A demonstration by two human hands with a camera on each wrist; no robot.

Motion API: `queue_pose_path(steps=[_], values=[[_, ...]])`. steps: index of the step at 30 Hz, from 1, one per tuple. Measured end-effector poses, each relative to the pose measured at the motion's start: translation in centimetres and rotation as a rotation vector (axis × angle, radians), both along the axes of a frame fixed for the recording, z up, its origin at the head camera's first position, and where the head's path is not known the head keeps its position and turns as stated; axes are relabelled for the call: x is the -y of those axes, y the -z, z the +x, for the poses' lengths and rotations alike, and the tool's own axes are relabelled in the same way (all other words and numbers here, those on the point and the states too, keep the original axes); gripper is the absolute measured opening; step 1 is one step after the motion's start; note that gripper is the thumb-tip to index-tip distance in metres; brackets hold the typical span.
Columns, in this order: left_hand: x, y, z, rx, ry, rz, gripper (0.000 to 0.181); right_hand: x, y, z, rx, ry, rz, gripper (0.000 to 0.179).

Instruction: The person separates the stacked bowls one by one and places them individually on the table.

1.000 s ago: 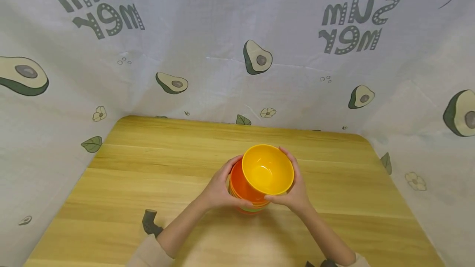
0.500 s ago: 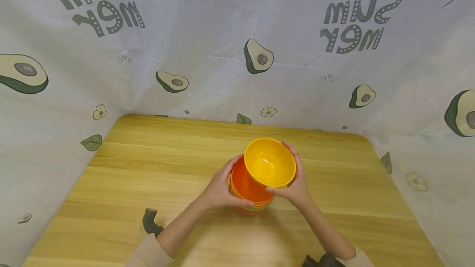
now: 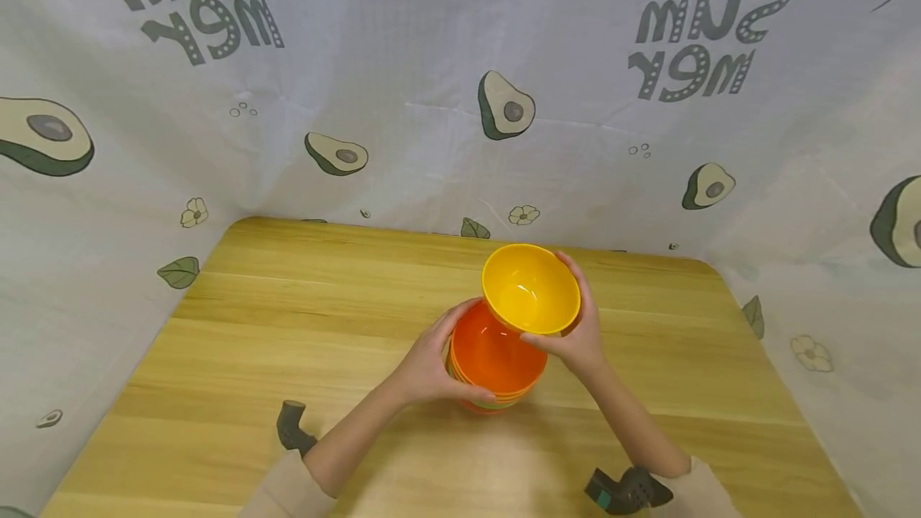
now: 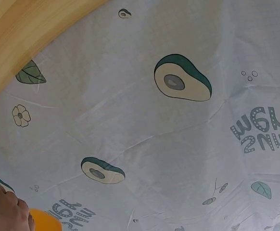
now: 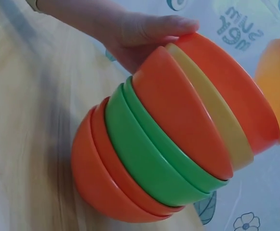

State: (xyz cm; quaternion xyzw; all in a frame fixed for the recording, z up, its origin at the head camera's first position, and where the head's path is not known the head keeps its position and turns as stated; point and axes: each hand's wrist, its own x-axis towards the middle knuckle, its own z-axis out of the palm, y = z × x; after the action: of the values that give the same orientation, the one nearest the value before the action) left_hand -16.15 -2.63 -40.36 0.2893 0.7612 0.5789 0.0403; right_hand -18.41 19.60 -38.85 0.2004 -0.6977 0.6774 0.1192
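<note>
A nested stack of red-orange, green and yellow bowls [image 5: 154,144] stands on the wooden table, with a red-orange bowl [image 3: 496,354] on top. My left hand [image 3: 432,366] grips the stack's upper left side, thumb in front and fingers behind. Above and to the right of it, a yellow bowl [image 3: 531,290] is raised and slightly tilted. My right hand [image 3: 583,338] holds that bowl by its right side, thumb near the front and fingers behind. In the right wrist view, the yellow bowl [image 5: 273,91] appears apart from most of the stack; only part of my right hand shows.
The wooden table [image 3: 324,302] has rounded far corners. A white curtain [image 3: 403,46] printed with avocados hangs round its back and sides. Dark grey devices sit by both wrists, one being the right wrist device [image 3: 626,491].
My right hand has lifted the yellow bowl up, away and slightly right, uncovering more of the red-orange bowl. My left hand has stayed on the stack.
</note>
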Motion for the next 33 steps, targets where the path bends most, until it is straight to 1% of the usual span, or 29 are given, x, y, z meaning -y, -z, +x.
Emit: queue_pose_path(steps=[6,8,13,17,21,24,27,31,33], values=[[-0.2,2.8,-1.1,0.019,-0.013,-0.006,0.109,0.1,0.0,-1.5,0.03,0.012,0.0,0.098],[-0.1,3.1,-1.2,0.013,-0.018,-0.015,0.109,0.2,0.0,-2.2,0.045,0.021,0.008,0.097],[-0.1,3.2,-1.1,-0.01,-0.025,-0.019,0.107,0.1,0.5,-4.4,0.077,0.024,0.045,0.095],[-0.1,3.1,-1.0,-0.002,-0.025,-0.014,0.107,-0.1,1.3,-6.2,0.108,0.015,0.086,0.094],[-0.3,3.0,-1.1,-0.013,-0.015,-0.024,0.108,-0.1,2.3,-7.6,0.16,0.028,0.144,0.095],[-0.3,3.0,-1.2,-0.019,-0.006,-0.031,0.108,0.2,3.0,-8.2,0.212,0.045,0.176,0.095],[-0.4,3.0,-1.2,-0.025,0.001,-0.034,0.108,0.7,3.3,-8.5,0.247,0.058,0.212,0.094],[-0.4,3.0,-1.2,-0.035,0.0,-0.041,0.108,1.2,3.6,-8.6,0.263,0.076,0.276,0.092],[-0.4,3.0,-1.2,-0.031,0.002,-0.042,0.108,1.4,4.1,-8.8,0.279,0.086,0.298,0.092]])
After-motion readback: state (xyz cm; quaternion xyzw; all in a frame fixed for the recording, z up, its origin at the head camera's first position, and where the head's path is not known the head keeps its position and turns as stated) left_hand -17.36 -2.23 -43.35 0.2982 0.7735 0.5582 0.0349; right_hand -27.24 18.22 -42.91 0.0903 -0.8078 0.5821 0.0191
